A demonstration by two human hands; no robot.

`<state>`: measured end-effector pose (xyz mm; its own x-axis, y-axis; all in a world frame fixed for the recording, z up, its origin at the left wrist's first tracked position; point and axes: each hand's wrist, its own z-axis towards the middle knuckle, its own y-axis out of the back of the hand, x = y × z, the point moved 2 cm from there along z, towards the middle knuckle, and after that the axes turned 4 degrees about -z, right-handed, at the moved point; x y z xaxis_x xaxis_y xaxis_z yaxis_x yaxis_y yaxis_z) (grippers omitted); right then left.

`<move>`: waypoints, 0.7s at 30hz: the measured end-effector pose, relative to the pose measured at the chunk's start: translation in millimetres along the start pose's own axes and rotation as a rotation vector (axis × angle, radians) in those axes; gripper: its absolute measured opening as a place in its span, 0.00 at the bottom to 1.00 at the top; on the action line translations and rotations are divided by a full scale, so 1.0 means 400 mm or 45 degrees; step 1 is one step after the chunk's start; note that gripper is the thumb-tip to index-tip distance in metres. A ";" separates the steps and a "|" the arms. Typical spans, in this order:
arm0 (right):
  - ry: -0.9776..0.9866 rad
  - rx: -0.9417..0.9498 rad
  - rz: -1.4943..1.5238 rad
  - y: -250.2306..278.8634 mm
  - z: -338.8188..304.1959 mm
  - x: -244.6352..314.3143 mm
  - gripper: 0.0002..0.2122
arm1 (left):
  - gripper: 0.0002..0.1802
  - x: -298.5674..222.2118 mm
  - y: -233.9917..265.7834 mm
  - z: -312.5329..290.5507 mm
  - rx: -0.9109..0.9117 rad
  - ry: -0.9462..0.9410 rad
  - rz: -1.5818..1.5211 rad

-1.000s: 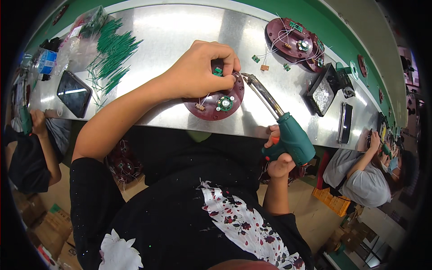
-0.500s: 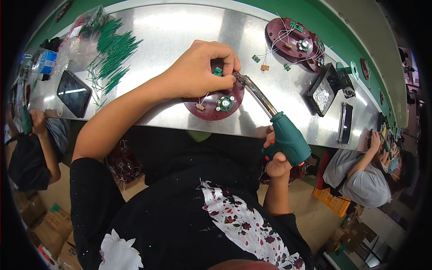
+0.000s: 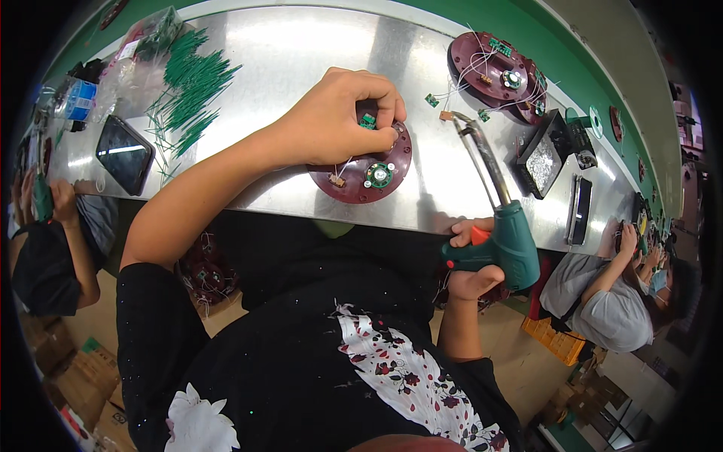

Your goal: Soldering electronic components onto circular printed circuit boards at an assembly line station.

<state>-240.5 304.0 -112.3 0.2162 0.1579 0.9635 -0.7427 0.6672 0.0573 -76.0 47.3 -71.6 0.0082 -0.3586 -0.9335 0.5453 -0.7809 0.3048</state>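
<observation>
My left hand [image 3: 339, 117] bends over a dark red round plate [image 3: 360, 193] near the front edge of the metal bench. Thumb and forefinger are pinched together at the plate's right side; what lies between them is hidden. The plate carries a small green circuit board [image 3: 367, 121], a round green-rimmed part [image 3: 379, 175] and a little brown piece [image 3: 337, 181] on thin white wires. In my right hand [image 3: 476, 283] is a green soldering gun [image 3: 517, 245] with a red trigger. Its long metal tip points up and left, apart from the plate.
Several green wire pieces [image 3: 197, 83] lie in a heap at left, near a phone [image 3: 124, 154] and a plastic bag [image 3: 143, 45]. More wired red plates [image 3: 482, 64] sit at back right. A black box [image 3: 541, 162] stands at right. People work on both sides.
The soldering gun has swung right, its tip moving off from the left fingertips and the plate. My left hand keeps its pinch in nearly the same spot.
</observation>
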 end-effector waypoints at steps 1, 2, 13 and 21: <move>-0.006 0.022 -0.032 -0.003 0.003 0.002 0.48 | 0.11 0.000 0.002 0.001 -0.005 -0.007 0.006; -0.010 0.044 -0.066 -0.005 0.007 0.006 0.48 | 0.11 -0.002 0.004 0.004 -0.010 -0.018 0.011; -0.076 0.137 -0.032 0.013 -0.037 -0.050 0.46 | 0.11 -0.027 0.005 0.000 -0.048 0.000 0.009; 0.136 0.135 0.012 0.018 -0.012 -0.043 0.33 | 0.11 -0.046 -0.009 0.009 -0.057 -0.019 0.110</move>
<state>-246.6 309.5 -129.8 0.2708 0.2442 0.9311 -0.8065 0.5857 0.0809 -81.1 54.8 -55.0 0.0442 -0.4313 -0.9011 0.5799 -0.7234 0.3747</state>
